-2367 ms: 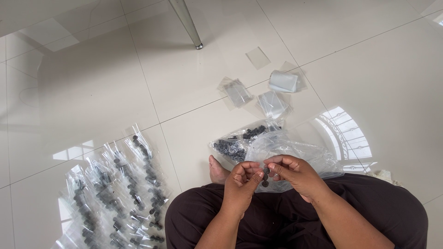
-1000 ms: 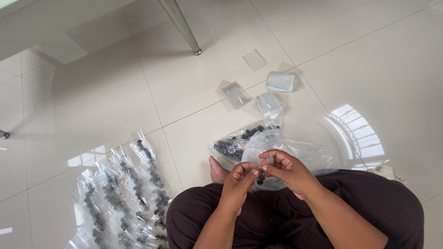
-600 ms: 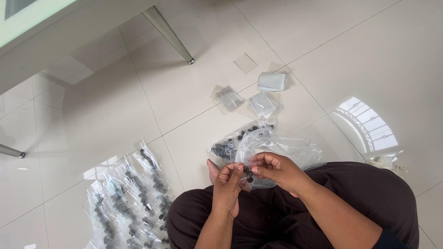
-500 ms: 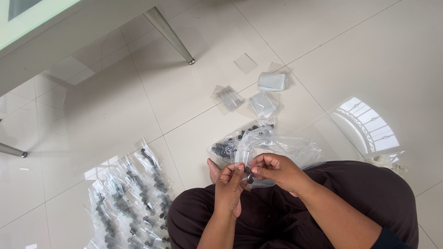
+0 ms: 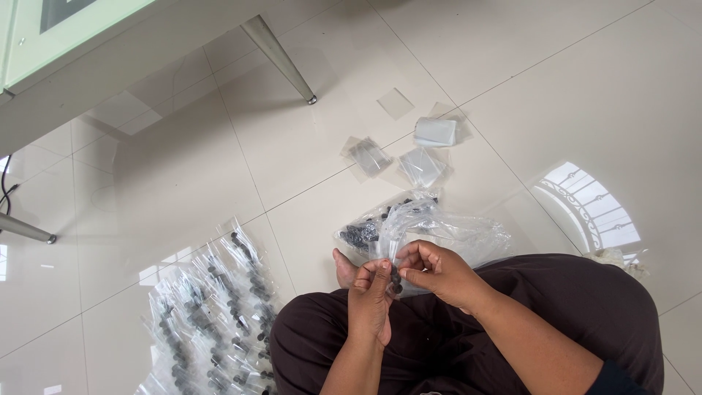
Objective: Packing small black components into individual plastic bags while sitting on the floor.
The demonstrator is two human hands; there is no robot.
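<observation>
While seated on floor (image 5: pixel 512 88), left hand (image 5: pixel 371 296) and right hand (image 5: pixel 439 272) are pinching small clear bag (image 5: pixel 391 252) of dark parts (image 5: pixel 395 281) — mouth held up so contents stay in — filled bags (image 5: pixel 212 307) lying at left.

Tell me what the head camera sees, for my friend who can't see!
Both hands, left hand and right hand, pinch a small clear bag with dark bits inside. More filled bags lie on the shiny tiled floor.

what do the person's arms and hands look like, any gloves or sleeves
Both hands are bare: no gloves, rings or watch show on the left hand or the right hand. The forearms are uncovered too. A dark sleeve edge shows only high on the right arm, at the frame's bottom. No sleeve is visible on the left arm.
</observation>
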